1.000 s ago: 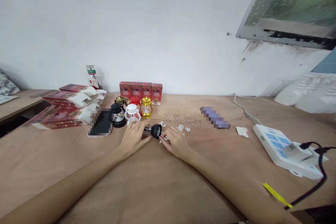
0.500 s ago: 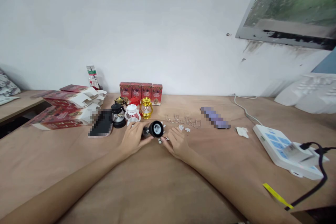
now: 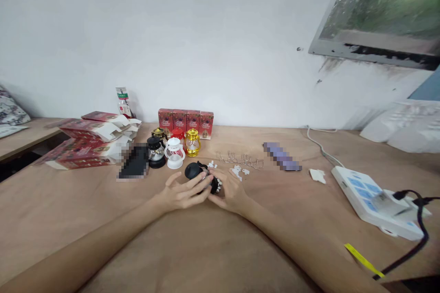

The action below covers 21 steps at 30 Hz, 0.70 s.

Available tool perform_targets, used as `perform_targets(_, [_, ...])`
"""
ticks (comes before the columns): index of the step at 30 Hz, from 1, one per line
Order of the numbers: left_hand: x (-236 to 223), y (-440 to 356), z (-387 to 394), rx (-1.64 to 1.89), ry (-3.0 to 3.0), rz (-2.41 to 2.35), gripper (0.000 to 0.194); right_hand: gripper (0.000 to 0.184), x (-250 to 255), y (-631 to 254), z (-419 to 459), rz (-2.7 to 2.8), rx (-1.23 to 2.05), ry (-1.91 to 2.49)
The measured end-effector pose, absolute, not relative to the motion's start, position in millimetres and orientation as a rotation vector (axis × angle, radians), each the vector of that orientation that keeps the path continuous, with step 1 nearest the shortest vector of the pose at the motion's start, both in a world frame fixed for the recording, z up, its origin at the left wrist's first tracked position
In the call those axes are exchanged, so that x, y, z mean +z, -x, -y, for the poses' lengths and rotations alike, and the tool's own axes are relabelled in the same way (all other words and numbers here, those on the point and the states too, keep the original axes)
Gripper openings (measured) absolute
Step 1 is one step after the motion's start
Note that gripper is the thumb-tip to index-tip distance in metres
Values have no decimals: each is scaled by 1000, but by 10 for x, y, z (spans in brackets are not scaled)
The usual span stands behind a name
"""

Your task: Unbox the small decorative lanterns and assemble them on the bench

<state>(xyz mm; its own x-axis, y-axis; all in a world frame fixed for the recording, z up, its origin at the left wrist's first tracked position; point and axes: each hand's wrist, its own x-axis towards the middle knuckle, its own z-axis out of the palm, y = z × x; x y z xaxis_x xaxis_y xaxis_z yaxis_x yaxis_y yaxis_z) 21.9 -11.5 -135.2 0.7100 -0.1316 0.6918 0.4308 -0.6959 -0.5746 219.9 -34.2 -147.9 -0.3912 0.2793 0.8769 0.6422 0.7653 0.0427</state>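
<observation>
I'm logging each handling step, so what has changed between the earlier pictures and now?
The held black lantern has turned: its underside, facing the camera half a second ago, is now out of view, and its top shows at left. The left hand has shifted, its fingers now across the lantern's near side. The right hand stays by the base. The white lantern and red boxes stayed put.

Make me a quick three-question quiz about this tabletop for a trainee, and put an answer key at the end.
1. True or false: the small white lantern stands upright on the brown tabletop.
2. What are the left hand and right hand holding?
A) A yellow strip
B) A tilted black lantern
C) A white power strip
3. How many upright, patterned red cardboard boxes form the row by the pale wall?

Key: 1 true; 2 B; 3 four.
</observation>
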Motion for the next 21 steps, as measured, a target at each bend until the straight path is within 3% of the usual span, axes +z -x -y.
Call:
perform_targets(7, [-1290, -204, 176, -882, 2322, 166, 32, 69, -1601, -2130, 334, 1988, -221, 814])
perform_targets(14, [-1213, -222, 173, -754, 2484, 148, 32, 61, -1202, -2249, -165, 1734, -110, 1118])
perform_targets(21, [-1357, -276, 16, -604, 2608, 761, 20, 53, -984, -2191, -903, 1529, 274, 1648])
